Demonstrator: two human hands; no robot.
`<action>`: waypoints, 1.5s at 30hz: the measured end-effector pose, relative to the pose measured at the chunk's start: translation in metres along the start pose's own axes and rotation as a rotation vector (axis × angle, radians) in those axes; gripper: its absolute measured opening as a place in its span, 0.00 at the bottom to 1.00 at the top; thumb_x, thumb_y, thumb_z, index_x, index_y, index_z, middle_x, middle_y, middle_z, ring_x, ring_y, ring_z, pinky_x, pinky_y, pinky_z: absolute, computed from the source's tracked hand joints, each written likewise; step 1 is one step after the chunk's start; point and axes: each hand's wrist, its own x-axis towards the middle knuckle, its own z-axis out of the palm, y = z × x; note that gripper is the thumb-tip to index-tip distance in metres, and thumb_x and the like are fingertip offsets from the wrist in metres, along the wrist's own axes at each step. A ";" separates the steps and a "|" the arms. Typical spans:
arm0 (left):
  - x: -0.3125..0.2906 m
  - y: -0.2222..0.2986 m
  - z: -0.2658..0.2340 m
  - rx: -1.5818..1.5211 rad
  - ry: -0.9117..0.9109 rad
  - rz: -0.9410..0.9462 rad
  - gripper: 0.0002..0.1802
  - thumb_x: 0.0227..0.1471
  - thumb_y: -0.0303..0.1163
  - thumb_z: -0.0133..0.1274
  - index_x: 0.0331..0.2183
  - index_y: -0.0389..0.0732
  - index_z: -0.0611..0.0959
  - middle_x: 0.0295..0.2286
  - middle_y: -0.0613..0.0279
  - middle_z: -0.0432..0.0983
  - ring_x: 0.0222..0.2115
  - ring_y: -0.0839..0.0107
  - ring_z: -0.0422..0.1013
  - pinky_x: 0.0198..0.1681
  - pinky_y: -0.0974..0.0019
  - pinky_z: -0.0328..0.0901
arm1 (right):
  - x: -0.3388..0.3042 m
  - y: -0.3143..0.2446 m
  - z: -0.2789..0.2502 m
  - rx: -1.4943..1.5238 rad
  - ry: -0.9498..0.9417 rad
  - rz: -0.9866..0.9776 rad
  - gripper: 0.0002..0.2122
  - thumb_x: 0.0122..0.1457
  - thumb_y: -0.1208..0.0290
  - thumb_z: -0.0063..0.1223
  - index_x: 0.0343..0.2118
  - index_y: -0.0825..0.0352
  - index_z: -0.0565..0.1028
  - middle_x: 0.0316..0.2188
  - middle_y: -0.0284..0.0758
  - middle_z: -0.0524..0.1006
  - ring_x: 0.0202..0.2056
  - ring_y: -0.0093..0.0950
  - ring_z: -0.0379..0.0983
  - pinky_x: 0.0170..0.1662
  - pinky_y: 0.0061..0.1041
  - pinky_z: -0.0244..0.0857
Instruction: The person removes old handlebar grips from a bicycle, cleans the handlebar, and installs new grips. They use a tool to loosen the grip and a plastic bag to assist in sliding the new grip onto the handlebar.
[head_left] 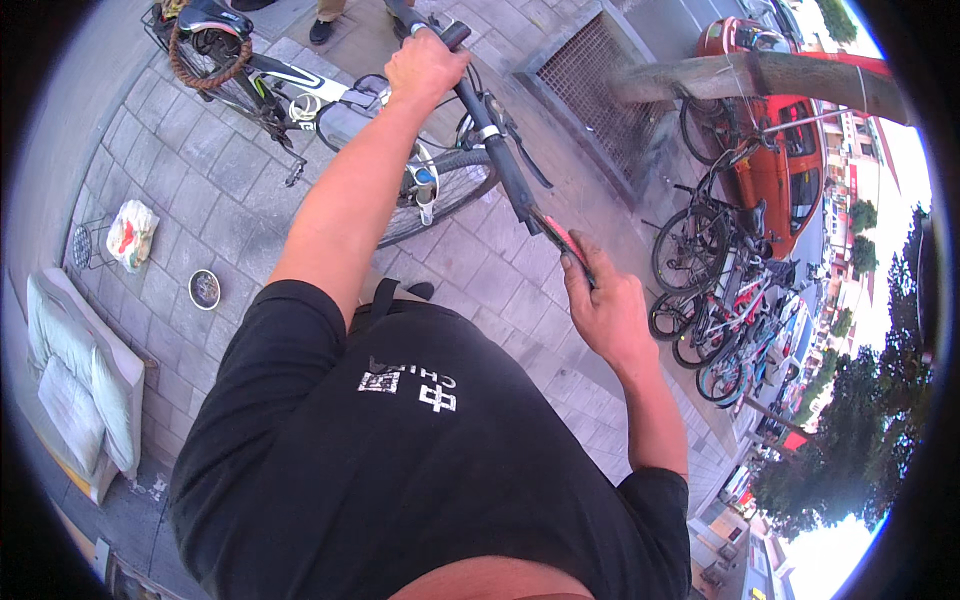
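Note:
A bicycle (318, 85) with a white and black frame stands in front of me, its handlebar (508, 175) slanting across the upper middle. My left hand (425, 70) is closed around the bar near its far end, by a black grip (455, 37). At the bar's near end, my right hand (610, 305) is closed on a slim red-handled tool (562, 236). The tool's tip meets the open end of the bar; its exact kind is unclear. A black brake lever (530, 160) hangs beside the bar. The front wheel (465, 180) shows below.
A metal grate (595, 95) and a leaning tree trunk (740, 80) lie beyond the bar. Several parked bicycles (715, 300) and an orange car (795, 170) stand to the right. At left are a cushioned seat (85, 385), a bowl (204, 289) and a plastic bag (132, 235).

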 end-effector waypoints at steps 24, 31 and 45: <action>-0.006 0.000 -0.007 0.005 0.036 0.062 0.33 0.47 0.54 0.63 0.41 0.32 0.85 0.38 0.42 0.85 0.42 0.45 0.81 0.47 0.47 0.74 | 0.077 -0.001 0.044 0.068 0.199 -0.081 0.18 0.66 0.60 0.58 0.55 0.62 0.79 0.36 0.52 0.83 0.39 0.51 0.83 0.43 0.43 0.75; -0.005 0.000 -0.008 0.028 0.002 0.041 0.33 0.46 0.56 0.63 0.41 0.36 0.87 0.41 0.44 0.84 0.44 0.46 0.81 0.49 0.48 0.74 | 0.080 0.002 0.045 0.005 0.152 -0.088 0.17 0.66 0.61 0.58 0.54 0.62 0.79 0.36 0.52 0.83 0.38 0.51 0.82 0.42 0.44 0.75; -0.009 -0.005 -0.009 -0.015 0.008 0.071 0.34 0.45 0.55 0.64 0.42 0.33 0.84 0.40 0.42 0.84 0.44 0.44 0.81 0.50 0.46 0.73 | 0.045 0.005 0.019 0.047 0.027 0.002 0.18 0.66 0.62 0.57 0.56 0.65 0.78 0.36 0.54 0.82 0.39 0.56 0.80 0.44 0.46 0.74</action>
